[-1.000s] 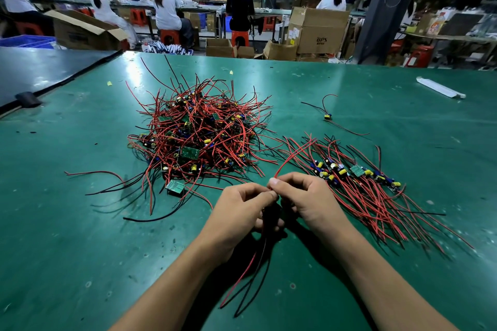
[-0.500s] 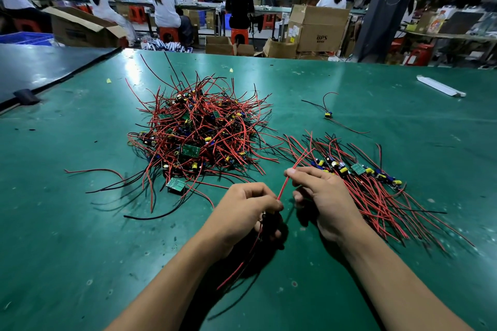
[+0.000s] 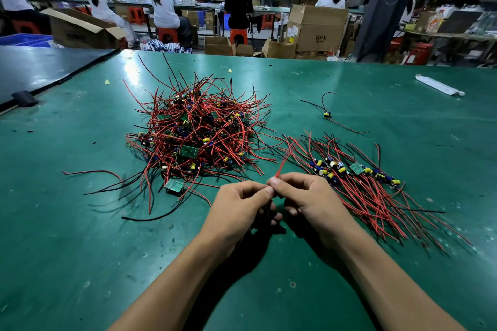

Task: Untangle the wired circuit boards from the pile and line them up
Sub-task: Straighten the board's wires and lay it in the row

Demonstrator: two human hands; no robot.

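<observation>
— Logging surroundings first: we have a green table [image 3: 80, 250], a white strip [image 3: 438, 86] far right, a black clip [image 3: 24, 98] on the left edge, and cardboard boxes [image 3: 317, 27] with seated workers behind.
— Anything blocking our view?
— The hands themselves. We see the left hand [image 3: 239, 207] curled, its thumb and forefinger meeting the right's. Whatever sits under its fingers is hidden. The right hand [image 3: 309, 199] pinches a red wire [image 3: 282, 164] that sticks up and away from us.
— Counts?
— We get one tangled pile [image 3: 193, 131] left of centre, its boards too buried to count. One lined-up row [image 3: 355, 169] lies just right of the hands, wires fanning toward us, and we can't count those boards either. One stray board [image 3: 326, 115] sits beyond the row, well apart. One loose green board [image 3: 174, 186] lies at the pile's near edge.
— Where's the task thing?
— We put it at the fingertips of both hands, low centre, between pile and row.
</observation>
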